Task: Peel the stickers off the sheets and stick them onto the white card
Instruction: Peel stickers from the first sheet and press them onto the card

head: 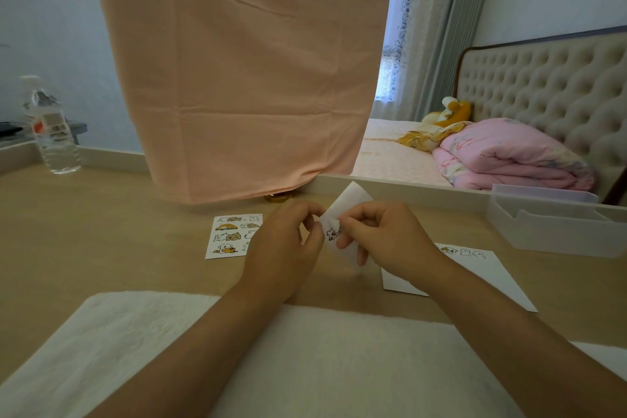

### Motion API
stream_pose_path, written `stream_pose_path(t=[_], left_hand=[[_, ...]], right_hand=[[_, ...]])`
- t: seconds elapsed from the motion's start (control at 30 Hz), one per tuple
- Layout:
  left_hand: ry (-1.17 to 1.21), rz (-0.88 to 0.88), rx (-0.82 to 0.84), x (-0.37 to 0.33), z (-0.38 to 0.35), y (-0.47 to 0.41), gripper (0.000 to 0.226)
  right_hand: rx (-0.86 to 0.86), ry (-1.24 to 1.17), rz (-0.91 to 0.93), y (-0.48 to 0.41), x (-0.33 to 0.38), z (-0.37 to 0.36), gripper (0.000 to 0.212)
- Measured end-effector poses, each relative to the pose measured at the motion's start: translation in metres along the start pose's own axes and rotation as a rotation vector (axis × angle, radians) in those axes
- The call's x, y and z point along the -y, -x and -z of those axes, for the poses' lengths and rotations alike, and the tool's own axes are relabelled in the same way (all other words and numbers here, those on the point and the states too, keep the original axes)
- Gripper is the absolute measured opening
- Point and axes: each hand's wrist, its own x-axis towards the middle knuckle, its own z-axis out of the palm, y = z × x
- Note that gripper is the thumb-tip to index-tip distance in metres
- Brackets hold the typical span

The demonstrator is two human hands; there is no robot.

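Note:
Both hands hold a small sticker sheet [349,200] lifted above the middle of the wooden table. My left hand [288,244] pinches its left edge, and my right hand [383,234] pinches it from the right, at a small animal sticker [333,233] between the fingertips. Whether that sticker is lifted off the backing I cannot tell. A second sheet of cartoon dog stickers [230,236] lies flat just left of my left hand. The white card [481,268] lies on the table to the right, partly under my right forearm, with three stickers along its far edge.
A white towel [169,349] covers the near table edge under my forearms. A clear plastic box [556,224] stands at the right, a water bottle [51,129] at the far left. A peach cloth [244,78] hangs down to the table's back edge.

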Motion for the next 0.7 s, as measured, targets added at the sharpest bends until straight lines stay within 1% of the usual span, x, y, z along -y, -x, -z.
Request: stream_pose_path(t=[0.1, 0.2, 0.27, 0.33, 0.43, 0.53, 0.6, 0.7], left_hand=[[0.115, 0.055, 0.011, -0.001, -0.002, 0.001, 0.015], [0.303, 0.215, 0.016, -0.006, -0.004, 0.001, 0.009], [0.458, 0.324, 0.037, -0.01, -0.004, 0.001, 0.004], [0.556, 0.406, 0.059, -0.014, -0.004, 0.002, 0.005], [0.577, 0.441, 0.073, -0.014, -0.005, 0.002, 0.008], [0.535, 0.399, 0.121, -0.013, -0.007, 0.001, 0.012], [0.536, 0.393, 0.161, -0.014, -0.008, 0.002, 0.012], [0.626, 0.456, 0.189, -0.017, -0.007, 0.003, 0.014]], right_hand=[[0.02, -0.116, -0.06, 0.0, 0.003, 0.001, 0.014], [0.076, -0.221, -0.102, 0.001, 0.004, 0.004, 0.015], [0.112, -0.23, -0.109, 0.001, 0.004, 0.005, 0.018], [0.133, -0.232, -0.116, 0.002, 0.004, 0.005, 0.019], [0.106, -0.291, -0.147, 0.002, 0.005, 0.002, 0.019], [0.022, -0.362, -0.189, 0.001, 0.004, 0.0, 0.013], [0.005, -0.328, -0.187, 0.0, 0.002, 0.0, 0.01], [0.025, -0.295, -0.184, -0.001, 0.002, 0.0, 0.012]])
